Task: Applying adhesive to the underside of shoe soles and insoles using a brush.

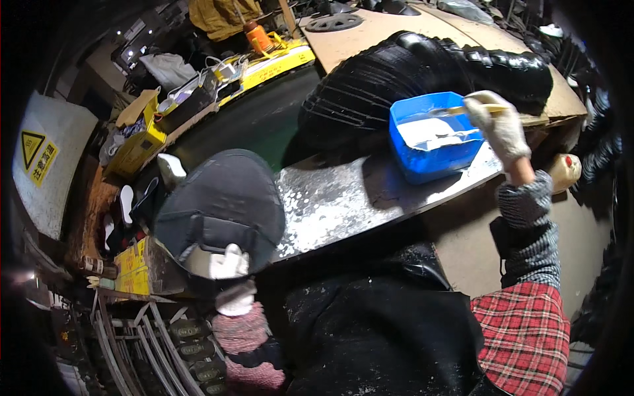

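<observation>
Gloved right hand (503,127) gripped a brush handle (472,110) over a blue tub (432,142) of white paste, gloved left hand (230,269) held a dark shoe upper (221,208), tub sat on a speckled metal bench (343,198), black soles (422,72) stacked behind.

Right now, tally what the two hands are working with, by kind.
Gloved hands: 2 (left hand, right hand)
Dark shoe upper: 1, in the left hand
Brush: 1, in the right hand
Blue tub: 1
Total: 5

Dim workshop: worn metal-topped bench (343,198), dark green floor (257,125).
</observation>
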A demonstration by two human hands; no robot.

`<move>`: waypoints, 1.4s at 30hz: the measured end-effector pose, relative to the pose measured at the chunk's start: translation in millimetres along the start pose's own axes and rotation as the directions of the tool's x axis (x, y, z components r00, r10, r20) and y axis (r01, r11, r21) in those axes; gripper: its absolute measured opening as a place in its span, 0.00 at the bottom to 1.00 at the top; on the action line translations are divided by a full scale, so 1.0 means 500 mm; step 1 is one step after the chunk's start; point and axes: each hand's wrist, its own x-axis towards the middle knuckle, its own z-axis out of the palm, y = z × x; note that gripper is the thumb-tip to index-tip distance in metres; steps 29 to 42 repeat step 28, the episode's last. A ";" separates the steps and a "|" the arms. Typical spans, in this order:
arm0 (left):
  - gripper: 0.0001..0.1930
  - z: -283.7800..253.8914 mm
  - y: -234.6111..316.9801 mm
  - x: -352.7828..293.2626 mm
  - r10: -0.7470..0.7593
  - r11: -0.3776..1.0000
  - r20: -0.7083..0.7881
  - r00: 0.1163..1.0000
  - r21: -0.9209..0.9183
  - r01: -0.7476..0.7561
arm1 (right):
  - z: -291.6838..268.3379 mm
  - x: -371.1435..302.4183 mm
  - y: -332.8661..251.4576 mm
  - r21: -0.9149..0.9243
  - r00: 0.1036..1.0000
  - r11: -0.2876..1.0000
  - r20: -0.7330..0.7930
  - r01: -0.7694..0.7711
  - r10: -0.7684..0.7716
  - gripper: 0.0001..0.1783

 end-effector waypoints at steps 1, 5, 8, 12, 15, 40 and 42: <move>0.07 0.023 -0.019 -0.007 0.009 1.000 -0.002 1.000 0.000 -0.009 | 0.023 0.009 0.020 -0.082 0.998 0.997 0.068 -0.006 0.012 0.14; 0.07 0.115 -0.072 -0.069 0.026 0.899 0.026 0.999 -0.437 -0.012 | 0.002 -0.007 0.035 -0.152 0.992 0.982 0.071 0.113 -0.103 0.14; 0.05 0.155 -0.037 -0.110 -0.208 0.922 -0.039 0.977 -0.341 0.183 | -0.045 -0.064 0.019 0.003 0.964 0.966 -0.070 0.258 -0.257 0.09; 0.08 0.157 -0.088 -0.126 -0.148 0.986 -0.162 0.976 -0.107 0.132 | -0.041 -0.134 -0.018 -0.085 0.965 0.961 0.048 0.262 -0.259 0.04; 0.11 0.135 -0.149 -0.143 -0.038 0.991 -0.229 0.973 0.117 0.066 | 0.118 -0.166 -0.147 0.184 0.832 0.833 0.103 0.523 -0.545 0.08; 0.15 0.143 -0.088 -0.114 -0.156 0.887 -0.240 0.958 -0.460 0.030 | 0.333 -0.181 -0.124 0.587 0.835 0.777 0.529 -0.228 -0.155 0.12; 0.15 0.143 -0.088 -0.114 -0.156 0.887 -0.240 0.958 -0.460 0.030 | 0.333 -0.181 -0.124 0.587 0.835 0.777 0.529 -0.228 -0.155 0.12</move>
